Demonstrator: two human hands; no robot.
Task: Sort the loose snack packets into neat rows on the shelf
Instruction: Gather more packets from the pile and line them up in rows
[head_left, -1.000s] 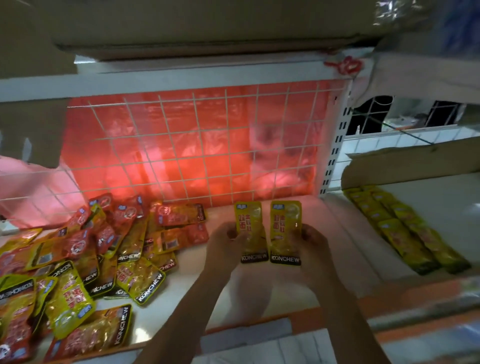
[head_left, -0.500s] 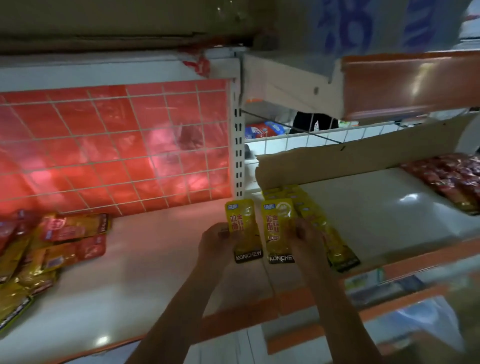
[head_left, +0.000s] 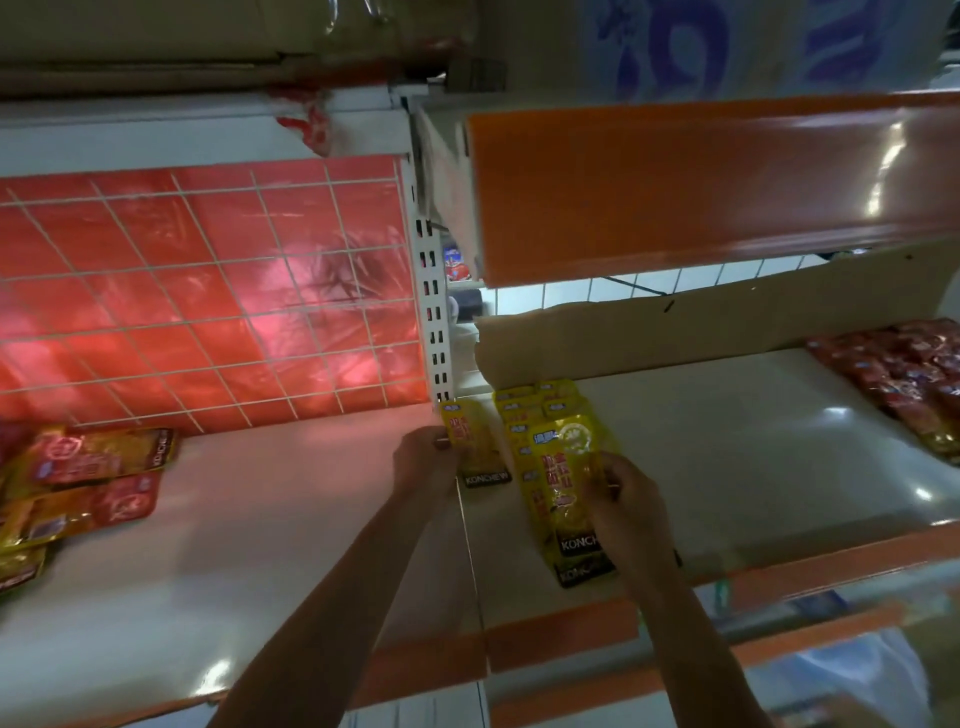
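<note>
My left hand (head_left: 423, 460) grips a yellow KONCHEW snack packet (head_left: 475, 447) by its left edge, near the white upright post. My right hand (head_left: 621, 501) holds a second yellow packet (head_left: 563, 467) by its right side, over the front end of a row of yellow packets (head_left: 524, 410) lying on the right white shelf (head_left: 727, 441). A loose heap of orange, red and yellow packets (head_left: 78, 478) lies at the far left of the left shelf.
A row of red packets (head_left: 904, 379) lies at the right end of the shelf. Brown cardboard (head_left: 675, 327) stands along the back. An orange-fronted upper shelf (head_left: 701, 182) hangs overhead. A red-backed wire grid (head_left: 208, 291) closes the left bay.
The view has swung right, from the loose heap to the right shelf. Both hands carried their yellow packets rightward; the right one now sits over the yellow row and the hands have moved apart.
</note>
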